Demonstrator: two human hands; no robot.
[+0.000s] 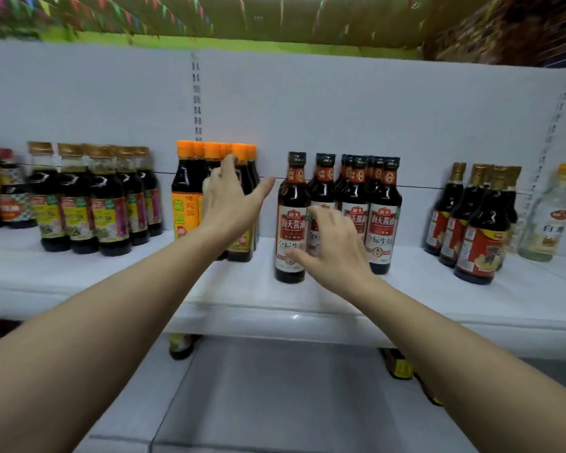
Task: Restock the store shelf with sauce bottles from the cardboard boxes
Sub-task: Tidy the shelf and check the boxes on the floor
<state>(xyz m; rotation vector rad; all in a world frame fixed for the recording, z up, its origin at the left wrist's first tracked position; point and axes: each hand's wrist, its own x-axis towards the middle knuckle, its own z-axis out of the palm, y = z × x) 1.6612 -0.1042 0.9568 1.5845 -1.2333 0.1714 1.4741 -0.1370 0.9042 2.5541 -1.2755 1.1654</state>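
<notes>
Head view: sauce bottles stand upright in clusters on the white shelf (111, 276), no cardboard boxes in sight. Left hand (229, 197) is released, fingers straight vs. the orange-capped bottles (185, 191). Right hand (330, 246) curves at the label of a dark-capped bottle (322, 188) up front — can't tell if it grips. Prob. glass and full, so heavy, slick, breakable — best held round the body, not the neck.
</notes>
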